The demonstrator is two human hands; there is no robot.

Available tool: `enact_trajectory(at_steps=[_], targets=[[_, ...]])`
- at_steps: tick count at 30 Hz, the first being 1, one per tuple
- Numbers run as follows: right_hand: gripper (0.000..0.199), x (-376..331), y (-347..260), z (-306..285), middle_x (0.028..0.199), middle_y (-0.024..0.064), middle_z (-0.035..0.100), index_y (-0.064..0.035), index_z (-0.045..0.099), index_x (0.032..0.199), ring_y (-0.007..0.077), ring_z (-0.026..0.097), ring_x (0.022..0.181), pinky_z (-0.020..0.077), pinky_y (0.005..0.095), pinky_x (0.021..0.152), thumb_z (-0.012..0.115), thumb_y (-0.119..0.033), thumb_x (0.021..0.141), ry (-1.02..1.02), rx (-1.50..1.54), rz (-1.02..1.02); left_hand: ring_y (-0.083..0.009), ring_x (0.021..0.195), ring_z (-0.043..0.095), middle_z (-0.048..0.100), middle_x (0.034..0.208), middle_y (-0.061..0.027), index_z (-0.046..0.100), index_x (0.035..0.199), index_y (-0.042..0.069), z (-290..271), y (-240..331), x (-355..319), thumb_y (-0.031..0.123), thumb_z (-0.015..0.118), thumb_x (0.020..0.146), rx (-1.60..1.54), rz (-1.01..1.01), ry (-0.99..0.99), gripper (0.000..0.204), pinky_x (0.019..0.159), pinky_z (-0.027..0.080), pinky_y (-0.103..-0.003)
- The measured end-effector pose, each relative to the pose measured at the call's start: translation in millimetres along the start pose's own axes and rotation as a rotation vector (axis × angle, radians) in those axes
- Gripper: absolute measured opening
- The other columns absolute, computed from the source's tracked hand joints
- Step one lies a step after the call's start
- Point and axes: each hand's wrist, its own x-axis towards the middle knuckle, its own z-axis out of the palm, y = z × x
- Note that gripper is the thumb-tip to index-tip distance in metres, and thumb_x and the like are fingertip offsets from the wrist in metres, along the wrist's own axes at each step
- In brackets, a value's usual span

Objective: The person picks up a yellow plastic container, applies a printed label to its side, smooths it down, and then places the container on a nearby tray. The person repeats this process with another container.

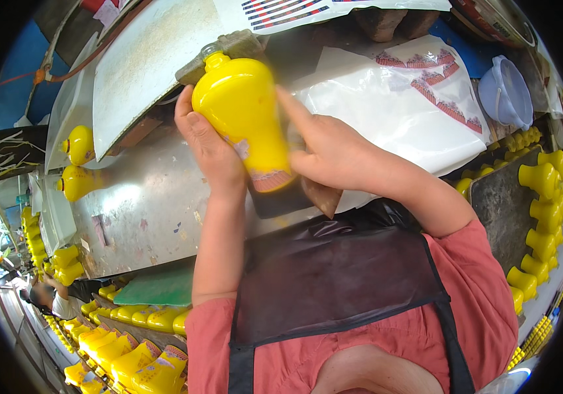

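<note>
A glossy yellow vase-shaped bottle (238, 98) lies tilted in front of me, its narrow neck at the far end against a worn grey block (245, 44). A patterned reddish band runs round its near end, with a small floral patch above. My left hand (210, 148) is closed round the bottle's left side. At its right side is my right hand (324, 148), the index finger stretched along the bottle and the other fingers curled. A blurred greyish thing shows between those fingers; I cannot make it out. A brown wedge-shaped piece (323, 197) lies below the right hand.
The metal table (143, 210) bears two more yellow bottles (79, 182) at the left. White sheets with printed decals (449, 98) spread to the right, near a pale blue bucket (506, 92). Rows of yellow bottles (150, 368) flank me. Another person (51, 295) is at far left.
</note>
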Motion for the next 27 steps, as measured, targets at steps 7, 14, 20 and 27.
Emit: enact_trajectory(at_steps=[7, 14, 20, 27], targets=[[0.125, 4.8, -11.4, 11.8, 0.084, 0.0260, 0.069, 0.0166, 0.003, 0.157, 0.0402, 0.069, 0.072, 0.0563, 0.0434, 0.066, 0.074, -0.054, 0.083, 0.078, -0.149, 0.000, -0.0219, 0.127, 0.051, 0.050, 0.139, -0.0136, 0.039, 0.151, 0.003, 5.0, 3.7, 2.2, 0.040, 0.031, 0.114, -0.142, 0.012, -0.041, 0.053, 0.109, 0.042, -0.035], [0.130, 11.3, -10.4, 15.6, 0.081, 0.0255, 0.069, 0.0265, -0.001, 0.150, 0.0382, 0.069, 0.065, 0.0568, 0.0415, 0.058, 0.072, -0.057, 0.084, 0.045, -0.206, -0.029, -0.0283, 0.126, 0.053, 0.053, 0.137, -0.0167, 0.049, 0.145, 0.002, 2.0, 0.6, 12.3, 0.034, 0.038, 0.111, 0.424, 0.439, -0.020, 0.048, 0.110, 0.041, -0.041], [0.132, 13.5, -13.1, 16.4, 0.081, 0.0263, 0.069, 0.0291, 0.001, 0.148, 0.0374, 0.070, 0.066, 0.0571, 0.0416, 0.058, 0.073, -0.058, 0.082, 0.043, -0.236, -0.020, -0.0333, 0.125, 0.053, 0.054, 0.135, -0.0188, 0.052, 0.143, 0.003, 5.2, 12.9, 14.8, 0.030, 0.042, 0.109, 0.649, 0.548, -0.022, 0.045, 0.110, 0.040, -0.043], [0.135, 16.5, -8.4, 20.4, 0.081, 0.0263, 0.070, 0.0292, 0.002, 0.148, 0.0378, 0.070, 0.067, 0.0576, 0.0409, 0.060, 0.077, -0.058, 0.078, 0.056, -0.204, -0.030, -0.0380, 0.122, 0.054, 0.053, 0.135, -0.0194, 0.052, 0.144, 0.005, 8.4, 21.5, 12.8, 0.029, 0.060, 0.100, 0.885, 0.558, -0.027, 0.051, 0.104, 0.044, -0.046]])
